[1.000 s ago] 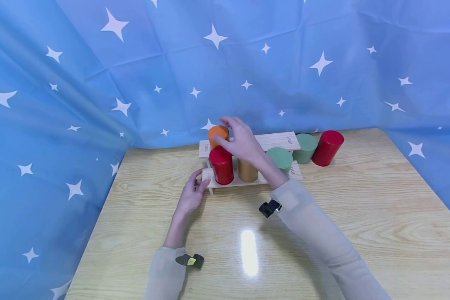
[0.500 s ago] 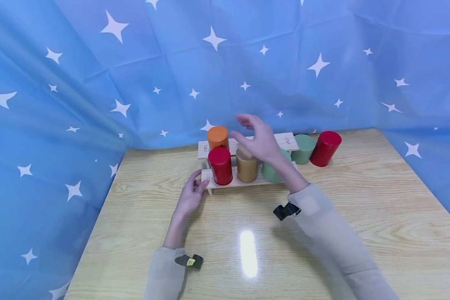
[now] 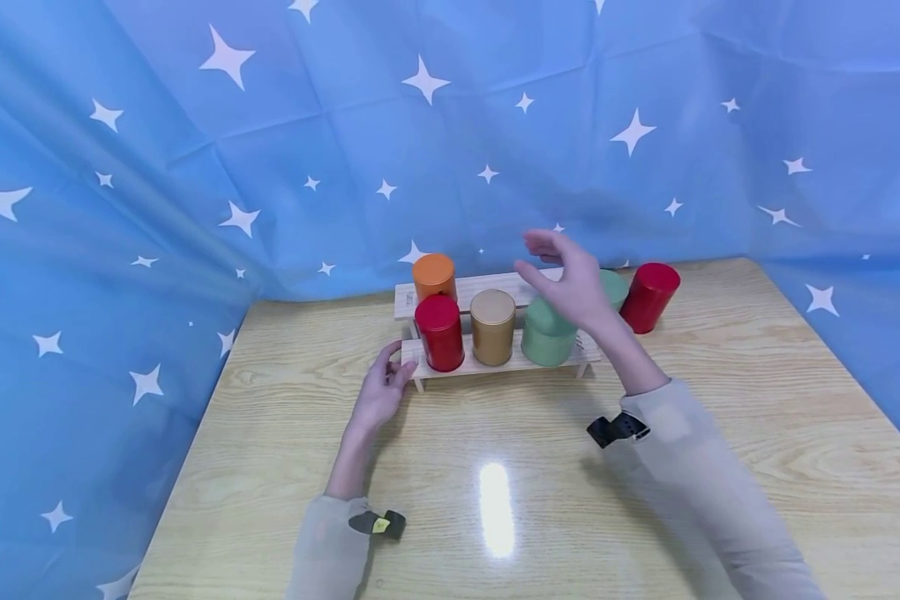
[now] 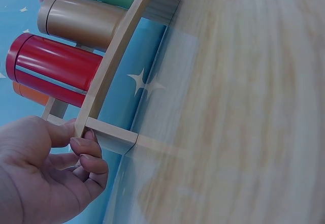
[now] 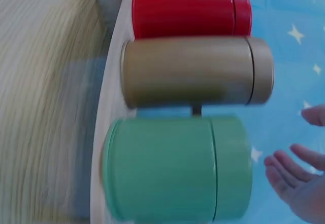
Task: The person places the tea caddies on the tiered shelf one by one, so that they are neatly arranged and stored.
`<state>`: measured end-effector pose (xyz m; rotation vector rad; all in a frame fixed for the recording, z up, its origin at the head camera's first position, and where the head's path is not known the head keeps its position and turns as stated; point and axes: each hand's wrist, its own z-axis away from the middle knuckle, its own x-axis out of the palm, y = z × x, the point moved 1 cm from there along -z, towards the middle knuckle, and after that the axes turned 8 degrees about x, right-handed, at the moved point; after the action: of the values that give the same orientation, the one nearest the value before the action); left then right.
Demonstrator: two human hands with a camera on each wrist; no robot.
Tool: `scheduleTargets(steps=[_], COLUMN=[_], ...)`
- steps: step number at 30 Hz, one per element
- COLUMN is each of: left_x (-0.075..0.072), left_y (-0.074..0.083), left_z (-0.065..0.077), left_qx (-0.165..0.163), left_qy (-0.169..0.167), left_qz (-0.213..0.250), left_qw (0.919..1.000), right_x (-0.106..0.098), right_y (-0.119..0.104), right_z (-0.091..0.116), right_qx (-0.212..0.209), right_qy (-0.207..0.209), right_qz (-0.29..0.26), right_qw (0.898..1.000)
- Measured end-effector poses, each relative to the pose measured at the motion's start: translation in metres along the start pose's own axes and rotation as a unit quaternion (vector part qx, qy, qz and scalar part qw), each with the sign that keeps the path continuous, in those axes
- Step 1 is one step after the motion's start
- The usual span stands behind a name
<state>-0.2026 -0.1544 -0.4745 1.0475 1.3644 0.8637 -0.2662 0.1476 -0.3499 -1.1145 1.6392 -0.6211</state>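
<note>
A two-tier wooden rack (image 3: 487, 286) stands on the table. My left hand (image 3: 380, 396) pinches the left end of its lower shelf, thumb on top and fingers curled beneath, as the left wrist view shows. On that lower shelf stand a red canister (image 3: 441, 337), a gold canister (image 4: 84, 20) and a green canister (image 5: 175, 170), side by side. An orange canister (image 3: 433, 275) sits at the left of the upper shelf. My right hand (image 3: 570, 279) holds nothing; its fingers are spread apart above the right part of the rack, overlapping the green canister's lid in the head view.
To the right of the rack, on the table (image 3: 720, 383), are another green canister (image 3: 615, 285), partly behind my right hand, and another red canister (image 3: 650, 298). A blue star-printed cloth (image 3: 345, 125) hangs behind and along the left side.
My right hand has moved away from the orange canister, rightward across the rack, with nothing in it. The orange canister stays on the upper shelf. My left hand keeps its place.
</note>
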Motion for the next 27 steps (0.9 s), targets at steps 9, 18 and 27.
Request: scheduleTargets(steps=[9,18,27], left_x=[0.0,0.0,-0.001], left_y=[-0.001,0.001,0.0], left_z=[0.0,0.0,0.001], left_qx=[0.0,-0.002,-0.004], left_qy=[0.001,0.002,0.001], left_qz=[0.003,0.003,0.004], left_qw=[1.0,1.0,1.0], right_x=[-0.033,-0.06,-0.086], right_y=[0.022,0.054,0.084], right_z=[0.009,0.017,0.023], right_qx=[0.048,0.071,0.089], right_qy=[0.013,0.029,0.043], right_qz=[0.027,0.07,0.135], right_qw=[0.998,0.995,0.986])
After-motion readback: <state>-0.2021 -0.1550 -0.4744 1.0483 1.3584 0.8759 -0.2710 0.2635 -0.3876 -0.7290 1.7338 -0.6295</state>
